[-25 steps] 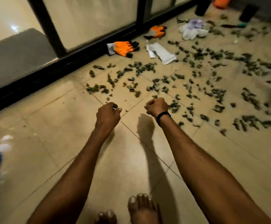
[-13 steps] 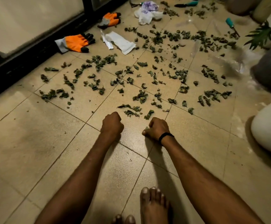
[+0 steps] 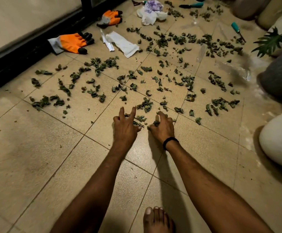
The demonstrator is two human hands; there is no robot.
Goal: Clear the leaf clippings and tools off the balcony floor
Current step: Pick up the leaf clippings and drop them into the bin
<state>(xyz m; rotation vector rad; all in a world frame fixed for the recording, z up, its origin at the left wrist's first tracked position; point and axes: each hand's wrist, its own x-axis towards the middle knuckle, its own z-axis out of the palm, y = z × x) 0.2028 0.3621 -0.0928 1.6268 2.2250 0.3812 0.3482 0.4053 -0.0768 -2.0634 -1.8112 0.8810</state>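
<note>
Now both fists have opened and dropped into the nearest clump, where a moment ago they were balled up just short of it. My left grip [image 3: 126,126] is spread, two fingers stretched forward over the floor [image 3: 36,148] and the thumb touching a few scraps. My right grip [image 3: 162,127] is curled like a claw over a small bunch of leaf clippings [image 3: 145,105], pinching some between thumb and fingers. So the gathering has started, I'd say, but only just: nearly all the clippings lie scattered across the tiles ahead, from the dark door track on the left to the pots on the right.

Further off, one orange glove [image 3: 71,42] lies by the track and a second glove [image 3: 110,17] beyond it, with a white paper strip [image 3: 121,42] between them and the leaves. A crumpled white bag [image 3: 151,11] sits at the top, a teal-handled tool [image 3: 193,5] beside it, another teal tool [image 3: 236,30] near the green plant [image 3: 269,42]. A clear plastic sheet [image 3: 234,69] lies against the grey pot [image 3: 281,73]. The white pot [image 3: 279,138] crowds my right side, and my own foot [image 3: 157,219] is below me
</note>
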